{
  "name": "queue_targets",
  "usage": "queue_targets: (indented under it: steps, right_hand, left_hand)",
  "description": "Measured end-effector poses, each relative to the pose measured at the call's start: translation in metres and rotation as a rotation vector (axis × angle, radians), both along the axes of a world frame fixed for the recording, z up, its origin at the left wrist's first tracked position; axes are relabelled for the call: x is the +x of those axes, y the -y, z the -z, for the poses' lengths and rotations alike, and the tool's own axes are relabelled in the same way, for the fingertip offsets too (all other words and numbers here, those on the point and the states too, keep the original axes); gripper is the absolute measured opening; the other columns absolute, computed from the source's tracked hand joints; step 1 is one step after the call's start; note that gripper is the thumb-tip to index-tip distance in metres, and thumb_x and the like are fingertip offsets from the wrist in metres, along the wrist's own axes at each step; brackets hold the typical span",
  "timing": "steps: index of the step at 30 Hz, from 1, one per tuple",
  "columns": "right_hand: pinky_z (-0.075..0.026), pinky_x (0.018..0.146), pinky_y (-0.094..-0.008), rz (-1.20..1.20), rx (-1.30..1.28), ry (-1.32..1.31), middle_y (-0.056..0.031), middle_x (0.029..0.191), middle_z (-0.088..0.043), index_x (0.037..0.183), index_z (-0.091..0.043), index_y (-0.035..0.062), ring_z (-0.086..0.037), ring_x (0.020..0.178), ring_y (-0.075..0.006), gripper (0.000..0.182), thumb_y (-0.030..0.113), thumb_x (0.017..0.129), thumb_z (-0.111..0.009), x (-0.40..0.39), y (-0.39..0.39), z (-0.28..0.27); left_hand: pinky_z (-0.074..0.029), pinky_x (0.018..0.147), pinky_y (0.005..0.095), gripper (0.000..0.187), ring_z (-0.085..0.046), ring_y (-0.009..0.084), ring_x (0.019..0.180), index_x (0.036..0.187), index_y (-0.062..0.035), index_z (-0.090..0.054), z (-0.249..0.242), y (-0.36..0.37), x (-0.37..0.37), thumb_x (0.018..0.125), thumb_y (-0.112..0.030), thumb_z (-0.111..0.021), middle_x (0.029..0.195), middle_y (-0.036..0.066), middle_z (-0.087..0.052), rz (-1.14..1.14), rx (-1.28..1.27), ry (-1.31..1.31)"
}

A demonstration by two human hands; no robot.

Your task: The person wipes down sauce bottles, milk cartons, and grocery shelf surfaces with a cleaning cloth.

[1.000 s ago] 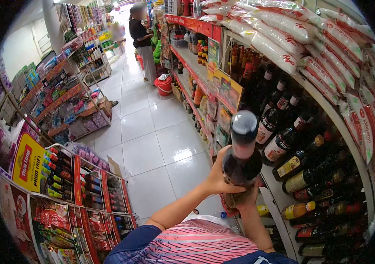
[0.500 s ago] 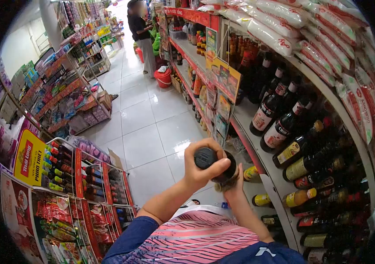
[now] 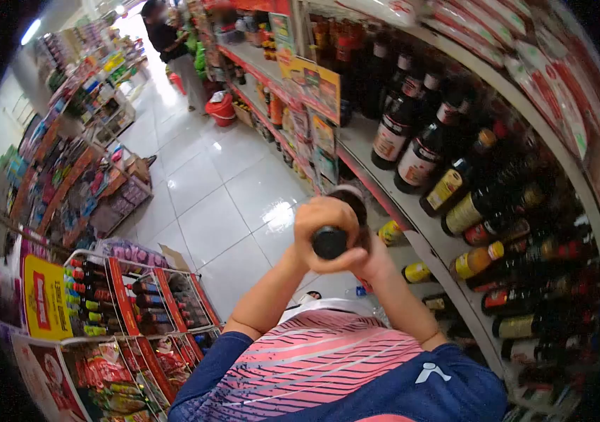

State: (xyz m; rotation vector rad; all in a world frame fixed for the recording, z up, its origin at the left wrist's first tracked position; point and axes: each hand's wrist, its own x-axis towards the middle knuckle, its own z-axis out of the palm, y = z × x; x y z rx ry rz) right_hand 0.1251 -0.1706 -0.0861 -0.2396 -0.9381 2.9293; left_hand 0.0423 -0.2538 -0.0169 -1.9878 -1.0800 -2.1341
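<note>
I hold a dark bottle (image 3: pixel 351 200) in front of my chest, its black cap (image 3: pixel 329 243) tilted toward me. My left hand (image 3: pixel 321 216) is wrapped around its upper part, just below the cap. Behind it, my right hand (image 3: pixel 372 259) is closed on the bottle's other side, with its fingers mostly hidden. The bottle's label does not show. To the right of my hands, several dark sauce bottles (image 3: pixel 421 156) with pale labels stand upright on the shelf (image 3: pixel 357 144).
Bottles of yellow sauce (image 3: pixel 477 260) fill the right shelving, below white and red bags (image 3: pixel 553 77). A low rack (image 3: pixel 122 295) with bottles and packets stands at left. Along the tiled aisle (image 3: pixel 205 190) are a red bucket (image 3: pixel 221 109) and another person (image 3: pixel 173 53).
The bottle has turned in my hands, its cap swinging lower toward me and its body now beyond my left hand. My view has shifted to the right.
</note>
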Motion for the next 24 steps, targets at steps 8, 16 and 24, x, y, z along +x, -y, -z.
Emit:
queue_targets:
  steps: [8,16,24]
  right_hand:
    - [-0.050,0.057,-0.0416,0.194,-0.189,-0.082,-0.0147,0.105,-0.051,0.112,-0.043,0.0041,-0.055,0.085,-0.0317,0.053,0.047,0.081,-0.039,0.066,-0.047,-0.001]
    - [-0.047,0.065,-0.0338,0.620,-0.048,0.437,-0.0082,0.089,-0.055,0.096,-0.051,0.0068,-0.054,0.079,-0.0205,0.047,0.049,0.082,-0.036,0.146,-0.048,0.036]
    - [-0.040,0.076,-0.0277,1.096,0.288,0.758,-0.0059,0.100,-0.050,0.103,-0.047,0.0033,-0.050,0.089,-0.0163,0.035,0.029,0.080,-0.052,0.160,-0.022,0.081]
  left_hand:
    - [-0.037,0.044,0.0213,0.018,-0.048,0.0118,0.048,0.064,0.0016,-0.048,-0.004,-0.029,-0.052,0.060,-0.007,-0.063,0.057,0.008,-0.052,0.028,-0.035,0.495]
    - [-0.036,0.041,0.0207,0.013,-0.046,0.0106,0.043,0.067,0.0031,-0.050,-0.019,-0.080,-0.104,0.064,-0.005,-0.059,0.054,0.007,-0.050,0.023,0.002,0.499]
    - [-0.035,0.040,0.0202,0.014,-0.044,0.0089,0.042,0.066,0.0015,-0.049,-0.022,-0.121,-0.134,0.066,-0.008,-0.061,0.050,0.004,-0.047,0.025,-0.084,0.447]
